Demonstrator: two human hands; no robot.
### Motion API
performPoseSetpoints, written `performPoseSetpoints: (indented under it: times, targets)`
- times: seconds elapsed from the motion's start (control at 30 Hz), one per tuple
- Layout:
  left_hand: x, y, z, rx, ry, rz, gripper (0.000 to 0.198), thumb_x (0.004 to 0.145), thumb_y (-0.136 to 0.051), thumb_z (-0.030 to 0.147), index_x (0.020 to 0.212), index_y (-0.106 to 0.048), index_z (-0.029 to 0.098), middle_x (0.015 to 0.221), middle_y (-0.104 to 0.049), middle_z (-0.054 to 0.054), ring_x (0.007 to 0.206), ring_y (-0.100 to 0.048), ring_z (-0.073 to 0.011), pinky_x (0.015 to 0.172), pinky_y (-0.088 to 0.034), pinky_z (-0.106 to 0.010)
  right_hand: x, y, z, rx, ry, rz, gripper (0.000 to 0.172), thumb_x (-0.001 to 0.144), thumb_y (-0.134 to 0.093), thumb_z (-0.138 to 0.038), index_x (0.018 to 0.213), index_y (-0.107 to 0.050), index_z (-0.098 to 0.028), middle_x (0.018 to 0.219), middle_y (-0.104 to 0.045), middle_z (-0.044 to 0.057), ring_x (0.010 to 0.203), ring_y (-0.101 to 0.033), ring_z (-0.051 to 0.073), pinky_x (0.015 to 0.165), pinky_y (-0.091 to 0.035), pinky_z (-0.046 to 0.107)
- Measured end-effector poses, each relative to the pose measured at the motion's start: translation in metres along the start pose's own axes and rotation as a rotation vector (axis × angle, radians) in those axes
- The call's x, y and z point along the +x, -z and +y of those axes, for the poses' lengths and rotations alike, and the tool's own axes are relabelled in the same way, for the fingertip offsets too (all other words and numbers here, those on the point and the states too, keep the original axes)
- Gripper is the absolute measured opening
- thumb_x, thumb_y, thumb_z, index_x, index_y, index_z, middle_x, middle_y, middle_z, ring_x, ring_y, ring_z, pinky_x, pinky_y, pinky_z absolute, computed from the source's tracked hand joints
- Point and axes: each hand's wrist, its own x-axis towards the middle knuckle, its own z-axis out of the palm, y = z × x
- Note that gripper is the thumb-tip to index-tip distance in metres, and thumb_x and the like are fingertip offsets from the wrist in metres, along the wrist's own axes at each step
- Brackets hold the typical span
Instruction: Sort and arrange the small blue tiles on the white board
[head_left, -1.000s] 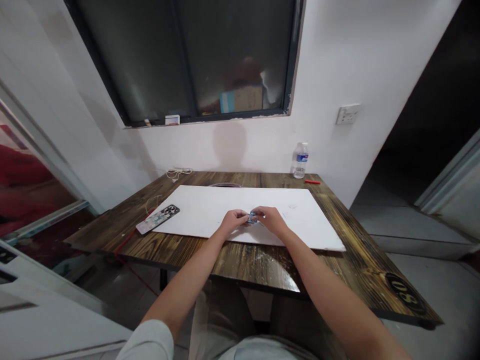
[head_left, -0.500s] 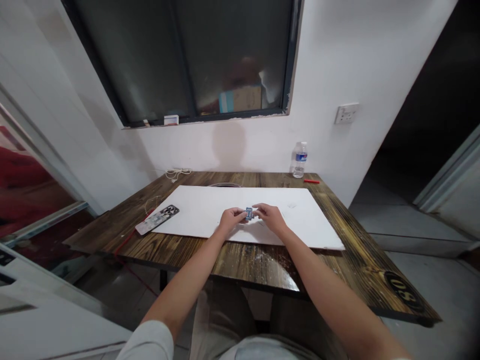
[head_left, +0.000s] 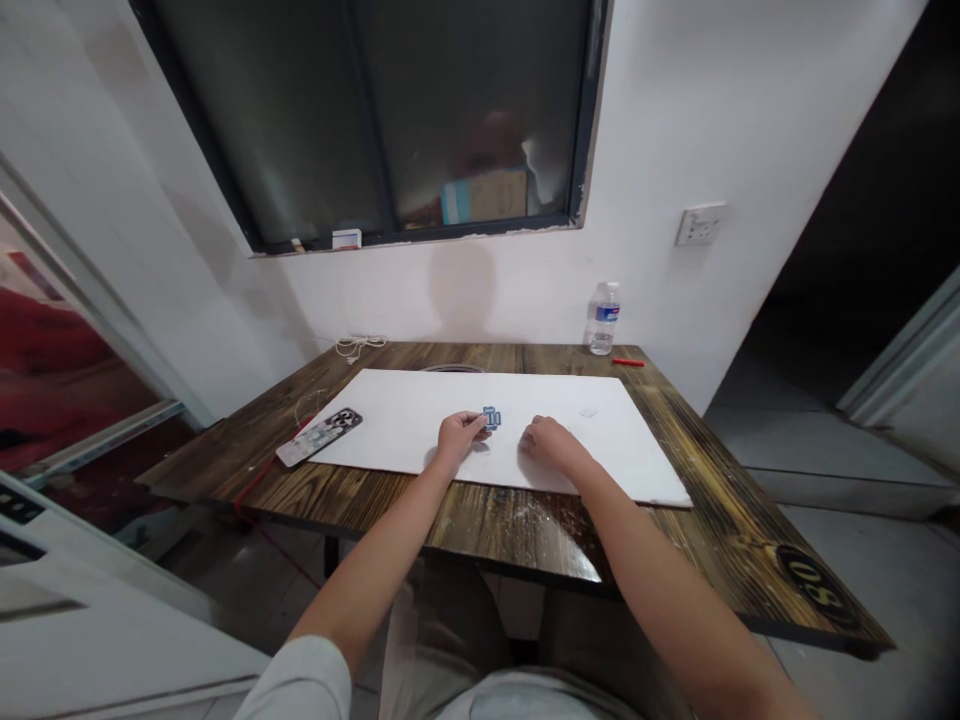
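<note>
My left hand [head_left: 459, 438] is closed in a pinch on a small flat blue piece with pale lines and a stepped outline [head_left: 490, 417]. It holds the piece just over the white board [head_left: 405, 400]. To the right, apart from the piece, my right hand [head_left: 553, 441] is low over the board with its fingers curled down. The fingertips are partly hidden, and whatever may be between them does not show. Beyond the right hand a faint, pale, flat scrap [head_left: 588, 412] lies on the board.
A phone in a patterned case [head_left: 319, 437] lies across the board's left edge. On the wooden table [head_left: 510, 520] behind the board are a water bottle [head_left: 604, 320], a red pen-like stick [head_left: 628, 363] and a white cable [head_left: 360, 346]. The wall rises behind.
My right hand has come away from the blue piece, to the right and down toward the board. The left hand keeps the piece, now turned and more exposed.
</note>
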Motion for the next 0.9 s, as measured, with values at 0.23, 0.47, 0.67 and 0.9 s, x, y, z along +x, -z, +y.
performPoseSetpoints:
  times: [0.23,0.47,0.67,0.9]
  targets:
    - [-0.002,-0.001,0.002,0.011,0.003,-0.005,0.043,0.053,-0.084,0.043,0.076,-0.066,0.011,0.068,-0.071,-0.008,0.055,-0.066,-0.0153,0.054,-0.055,-0.026,0.000,-0.001,-0.003,-0.067,-0.020,0.053,0.028,0.085,-0.046,-0.015,0.090,-0.073,-0.009,0.096,-0.066,0.018,0.089,-0.060,0.024,0.074,-0.040,0.029]
    - [0.000,-0.001,0.000,0.020,-0.010,-0.016,0.045,0.052,-0.083,0.045,0.075,-0.067,0.010,0.066,-0.070,-0.007,0.055,-0.065,-0.0152,0.054,-0.054,-0.026,-0.002,0.002,-0.001,0.059,-0.069,0.109,0.026,0.080,-0.051,-0.013,0.090,-0.076,-0.015,0.097,-0.069,0.014,0.088,-0.062,0.022,0.074,-0.041,0.027]
    - [0.001,0.001,-0.002,0.050,-0.025,-0.033,0.044,0.054,-0.082,0.045,0.076,-0.067,0.010,0.067,-0.070,-0.008,0.056,-0.065,-0.0162,0.055,-0.055,-0.027,0.003,0.003,0.000,0.364,-0.072,0.203,0.023,0.080,-0.059,-0.018,0.093,-0.077,-0.021,0.095,-0.072,0.008,0.087,-0.064,0.019,0.077,-0.044,0.025]
    - [0.001,0.000,-0.003,0.060,-0.029,-0.031,0.045,0.054,-0.082,0.046,0.075,-0.067,0.011,0.066,-0.069,-0.007,0.058,-0.065,-0.0163,0.056,-0.055,-0.028,0.012,-0.006,-0.001,0.735,-0.102,0.235,0.014,0.074,-0.066,-0.030,0.075,-0.075,-0.019,0.069,-0.072,0.000,0.068,-0.063,0.016,0.061,-0.040,0.023]
